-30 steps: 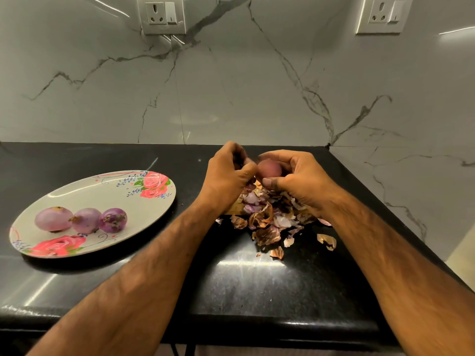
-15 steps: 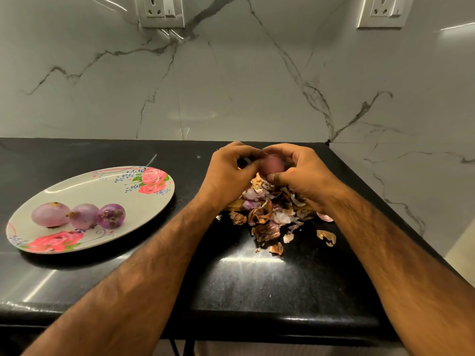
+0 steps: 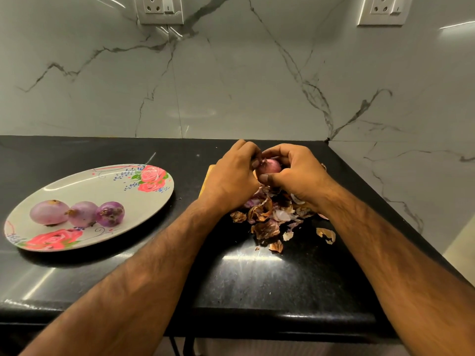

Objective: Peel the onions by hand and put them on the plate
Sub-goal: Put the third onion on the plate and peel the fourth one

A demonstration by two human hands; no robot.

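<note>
delta: onion [image 3: 270,166] is held in the same spot as 0.5 s ago, but more of its pink surface shows between the hands. Left fingertips have closed in on its top end.
unchanged: plate [image 3: 102,186] and the three peeled onions [image 3: 82,213] on it have not moved.
left hand [image 3: 231,176]: fingers curled, tips pinching at the onion's top, where a bit of skin sticks up. Forearm comes in from lower left.
right hand [image 3: 298,173]: wrapped round the onion from the right, thumb under it, fingers arched over.
onion location: off the counter, between both hands, above the peel pile [image 3: 270,217].
peel pile: on the black countertop [image 3: 257,283], right of the plate and well apart from it.
</note>
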